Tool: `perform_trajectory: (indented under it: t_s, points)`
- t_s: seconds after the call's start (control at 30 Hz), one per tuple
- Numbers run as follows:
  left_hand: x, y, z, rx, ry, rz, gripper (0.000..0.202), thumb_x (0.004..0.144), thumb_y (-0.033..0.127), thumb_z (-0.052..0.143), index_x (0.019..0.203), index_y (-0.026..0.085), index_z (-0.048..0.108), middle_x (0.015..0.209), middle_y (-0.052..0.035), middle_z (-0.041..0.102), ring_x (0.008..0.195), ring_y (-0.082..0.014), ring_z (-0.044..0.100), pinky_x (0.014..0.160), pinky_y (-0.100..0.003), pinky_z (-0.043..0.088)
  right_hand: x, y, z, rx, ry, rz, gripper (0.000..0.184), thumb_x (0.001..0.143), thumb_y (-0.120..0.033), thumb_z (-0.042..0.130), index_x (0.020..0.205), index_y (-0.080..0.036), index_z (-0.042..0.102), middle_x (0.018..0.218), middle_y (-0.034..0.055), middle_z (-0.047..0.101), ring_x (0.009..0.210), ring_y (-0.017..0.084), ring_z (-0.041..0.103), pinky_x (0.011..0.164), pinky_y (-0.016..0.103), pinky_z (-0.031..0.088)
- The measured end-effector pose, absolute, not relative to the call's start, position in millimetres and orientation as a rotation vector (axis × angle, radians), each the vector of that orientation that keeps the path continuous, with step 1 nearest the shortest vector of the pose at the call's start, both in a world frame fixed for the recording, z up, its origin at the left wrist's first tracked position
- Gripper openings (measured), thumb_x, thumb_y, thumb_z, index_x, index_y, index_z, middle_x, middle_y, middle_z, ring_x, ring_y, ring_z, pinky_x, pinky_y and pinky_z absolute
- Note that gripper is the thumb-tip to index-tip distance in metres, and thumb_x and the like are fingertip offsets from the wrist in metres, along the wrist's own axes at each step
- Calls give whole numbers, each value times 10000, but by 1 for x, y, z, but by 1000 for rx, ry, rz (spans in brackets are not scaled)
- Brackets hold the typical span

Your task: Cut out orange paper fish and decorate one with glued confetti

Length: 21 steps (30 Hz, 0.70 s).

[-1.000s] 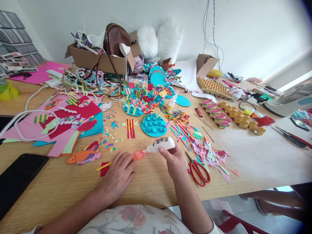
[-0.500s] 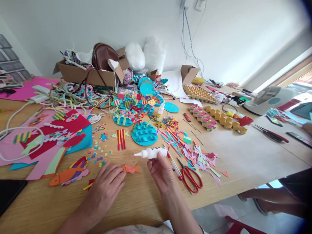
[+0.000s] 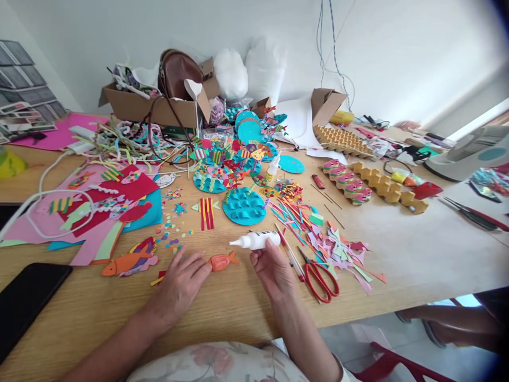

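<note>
My right hand (image 3: 272, 268) is closed around a white glue bottle (image 3: 254, 241), held level above the wooden table (image 3: 417, 254) with its nozzle pointing left. My left hand (image 3: 181, 278) lies flat on the table, fingers spread, its fingertips touching a small orange paper fish (image 3: 222, 261). A larger orange fish on purple paper (image 3: 127, 261) lies to the left. Red-handled scissors (image 3: 320, 276) rest just right of my right hand. A round teal scalloped piece (image 3: 244, 205) sits beyond the bottle.
Coloured paper scraps (image 3: 338, 249) and strips litter the right. Pink and red sheets (image 3: 91, 212) lie left, a black phone (image 3: 27, 297) at the near left. Cardboard boxes (image 3: 159, 106), egg-carton pieces (image 3: 377, 183) and a white iron (image 3: 473, 151) stand further back.
The glue bottle's nozzle lifted off the small orange fish and the bottle now lies level in my right hand. My left hand stayed beside the fish.
</note>
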<state>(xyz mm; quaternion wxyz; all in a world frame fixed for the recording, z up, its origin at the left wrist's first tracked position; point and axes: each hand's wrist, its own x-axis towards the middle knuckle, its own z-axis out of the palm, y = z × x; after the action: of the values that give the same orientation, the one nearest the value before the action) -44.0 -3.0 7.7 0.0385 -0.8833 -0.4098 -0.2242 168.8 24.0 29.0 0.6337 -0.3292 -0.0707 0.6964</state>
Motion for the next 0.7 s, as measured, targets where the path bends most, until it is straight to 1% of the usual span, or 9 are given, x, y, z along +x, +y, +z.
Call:
perform_trajectory:
  t_s: [0.17,0.27,0.33,0.4,0.43,0.47,0.53,0.63,0.7]
  points:
    - [-45,-1,10,-2735,-1206,-717,311,891,90,345,918,181,642,890,-30,699,948,-209,587,983,-469,335,171,24,27,-754,-181,1608,225,577,-188,807,736,-195,648,707,-43,684,566,75,601,484,144,516]
    - [-44,-2,19,-2760,-1285,-833,261,880,110,387,870,186,637,876,-32,691,920,-199,596,989,-470,341,172,23,29,-739,-187,1606,229,579,-187,807,744,-195,649,724,-41,690,597,79,615,497,139,521]
    - [-41,-3,27,-2815,-1376,-981,210,860,122,431,794,190,619,837,-26,681,872,-182,612,962,-431,390,171,23,32,-718,-177,1616,232,582,-174,804,757,-197,654,744,-37,700,617,82,626,517,142,529]
    - [-35,-4,31,-2879,-1503,-1181,158,836,136,472,784,200,607,826,-22,678,833,-162,630,884,-346,467,167,22,36,-679,-150,1642,230,587,-157,799,767,-201,662,752,-37,709,611,79,630,542,147,537]
    - [-30,-4,31,-2895,-1585,-1292,136,825,147,490,840,206,612,862,-29,684,845,-161,639,845,-310,494,164,21,39,-653,-134,1661,227,589,-150,796,768,-202,667,751,-36,712,609,78,632,560,150,540]
    - [-24,-4,30,-2879,-1702,-1398,171,811,167,516,951,208,605,937,-47,687,893,-171,641,827,-293,508,161,20,41,-624,-120,1683,216,593,-151,793,764,-202,671,759,-32,718,607,78,634,575,153,542]
    - [-11,-1,27,-2852,-1907,-1615,352,788,232,561,1139,205,541,1108,-89,650,1007,-207,618,861,-307,503,151,17,43,-574,-97,1731,217,596,-145,790,774,-201,679,794,-22,726,645,82,646,625,154,540]
    - [11,6,25,-2902,-2089,-1949,430,798,339,550,1197,189,500,1208,-118,592,1096,-234,570,918,-327,474,137,11,41,-542,-120,1855,229,615,-209,787,820,-188,687,833,-1,724,663,89,643,639,156,528]
    - [21,10,29,-2861,-2183,-2088,406,802,374,536,1157,178,519,1187,-116,601,1101,-234,564,936,-324,459,132,7,37,-535,-155,1885,263,618,-276,788,846,-199,683,883,1,716,781,116,645,725,190,516]
